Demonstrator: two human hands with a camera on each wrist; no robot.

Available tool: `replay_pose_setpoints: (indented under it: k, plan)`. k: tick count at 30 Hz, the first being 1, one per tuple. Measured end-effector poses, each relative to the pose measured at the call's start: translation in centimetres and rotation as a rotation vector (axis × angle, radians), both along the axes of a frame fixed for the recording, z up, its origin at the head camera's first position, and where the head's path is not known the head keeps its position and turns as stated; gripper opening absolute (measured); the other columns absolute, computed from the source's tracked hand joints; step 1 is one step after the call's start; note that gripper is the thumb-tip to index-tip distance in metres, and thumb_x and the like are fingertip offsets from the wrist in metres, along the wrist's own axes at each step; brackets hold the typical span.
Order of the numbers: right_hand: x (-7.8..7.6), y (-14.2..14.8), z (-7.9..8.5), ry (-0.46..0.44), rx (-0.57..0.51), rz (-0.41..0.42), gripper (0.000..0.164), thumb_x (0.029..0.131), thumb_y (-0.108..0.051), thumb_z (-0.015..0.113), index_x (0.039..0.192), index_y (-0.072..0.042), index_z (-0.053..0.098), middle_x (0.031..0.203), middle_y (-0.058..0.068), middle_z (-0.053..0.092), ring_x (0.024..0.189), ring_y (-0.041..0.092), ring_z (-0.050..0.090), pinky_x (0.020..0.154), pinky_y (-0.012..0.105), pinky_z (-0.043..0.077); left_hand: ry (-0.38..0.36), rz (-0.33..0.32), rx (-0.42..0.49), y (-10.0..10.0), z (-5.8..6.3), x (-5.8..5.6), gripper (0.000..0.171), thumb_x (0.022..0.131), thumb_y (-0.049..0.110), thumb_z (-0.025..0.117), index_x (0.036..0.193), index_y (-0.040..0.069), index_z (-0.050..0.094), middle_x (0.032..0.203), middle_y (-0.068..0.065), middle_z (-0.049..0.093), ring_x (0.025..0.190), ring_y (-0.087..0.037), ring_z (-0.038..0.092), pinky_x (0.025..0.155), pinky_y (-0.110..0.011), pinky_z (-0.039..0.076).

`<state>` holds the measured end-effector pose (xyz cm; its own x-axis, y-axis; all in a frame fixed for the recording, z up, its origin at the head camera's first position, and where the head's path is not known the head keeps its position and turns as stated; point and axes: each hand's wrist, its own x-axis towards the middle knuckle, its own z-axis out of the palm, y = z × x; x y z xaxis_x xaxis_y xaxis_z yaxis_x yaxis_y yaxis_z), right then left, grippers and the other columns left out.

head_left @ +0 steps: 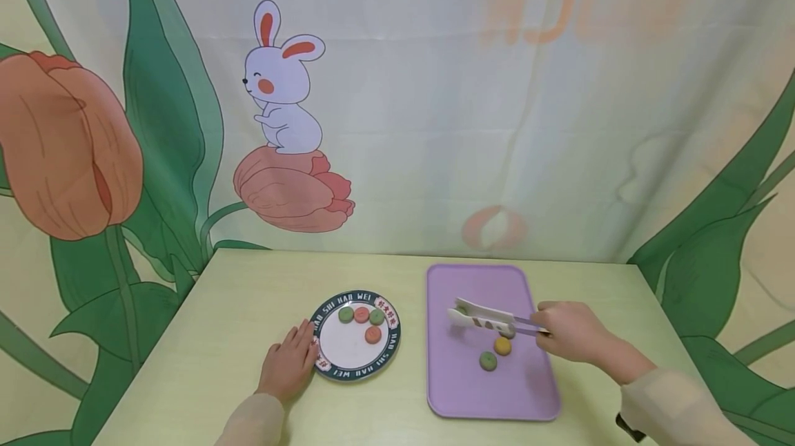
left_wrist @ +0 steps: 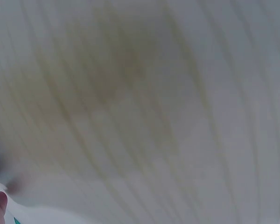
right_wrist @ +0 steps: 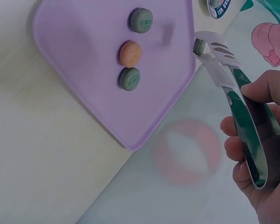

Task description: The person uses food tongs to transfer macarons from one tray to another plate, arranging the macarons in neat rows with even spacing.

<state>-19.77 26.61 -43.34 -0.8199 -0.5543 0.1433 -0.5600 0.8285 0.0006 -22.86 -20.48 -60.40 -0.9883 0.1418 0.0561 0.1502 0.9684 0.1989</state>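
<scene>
My right hand [head_left: 574, 331] grips a pair of metal tongs [right_wrist: 249, 128] with white tips over the purple tray [head_left: 472, 391]. Pinched between those tips is a small green disc [right_wrist: 199, 46], raised above the tray. Below lie a yellow disc [head_left: 502, 346], a green disc [head_left: 488, 361] and another green disc [right_wrist: 129, 79], which the tongs partly cover in the head view. My left hand [head_left: 288, 362] rests with its fingers at the left rim of a round plate [head_left: 354, 373]. On the plate are green discs [head_left: 346, 315] and pink discs [head_left: 373, 334].
Plate and tray stand side by side on a pale yellow table [head_left: 230, 322]. Behind the table's far edge hangs a curtain [head_left: 422, 121] printed with a rabbit and tulips. Blurred pale cloth-like folds [left_wrist: 144, 112] fill most of the left wrist view.
</scene>
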Motion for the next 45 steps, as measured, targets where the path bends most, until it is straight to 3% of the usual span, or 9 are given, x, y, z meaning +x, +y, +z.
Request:
replay_pose_setpoints:
  k: [10,18,28,45]
  plan:
    - [-0.3,-1.1,-0.2,0.002,-0.02,0.032,0.019,0.067,-0.011,0.059,0.058,-0.019,0.045,0.056,-0.011,0.035,0.048,0.002,0.026,0.042,0.016,0.02,0.019,0.005,0.0,-0.2,-0.4,0.0,0.053,0.093,0.037,0.033,0.138,0.009,0.031,0.143,-0.009,0.031,0.128,-0.032,0.032,0.096,-0.053,0.032]
    - [-0.7,-2.1,-0.2,0.062,-0.034,0.066,0.018,0.066,-0.013,0.061,0.058,-0.02,0.046,0.056,-0.011,0.035,0.048,0.003,0.025,0.04,0.017,0.02,0.031,0.007,0.006,-0.2,-0.4,0.0,0.053,0.093,0.038,0.034,0.138,0.009,0.031,0.143,-0.008,0.031,0.128,-0.032,0.033,0.096,-0.052,0.032]
    - [-1.0,-3.4,-0.1,0.053,-0.037,0.081,0.02,0.069,-0.016,0.064,0.058,-0.02,0.047,0.055,-0.011,0.034,0.047,0.002,0.025,0.041,0.017,0.021,0.024,0.002,-0.003,-0.2,-0.4,0.0,0.053,0.093,0.037,0.033,0.138,0.009,0.03,0.144,-0.008,0.03,0.129,-0.032,0.032,0.096,-0.052,0.032]
    - [-1.4,-5.6,0.2,0.055,-0.035,0.12,0.015,0.066,-0.012,0.059,0.059,-0.018,0.048,0.055,-0.01,0.032,0.048,0.003,0.023,0.04,0.017,0.019,0.004,0.004,-0.003,-0.1,-0.3,0.0,0.054,0.093,0.038,0.032,0.139,0.009,0.029,0.144,-0.008,0.028,0.129,-0.032,0.031,0.097,-0.053,0.031]
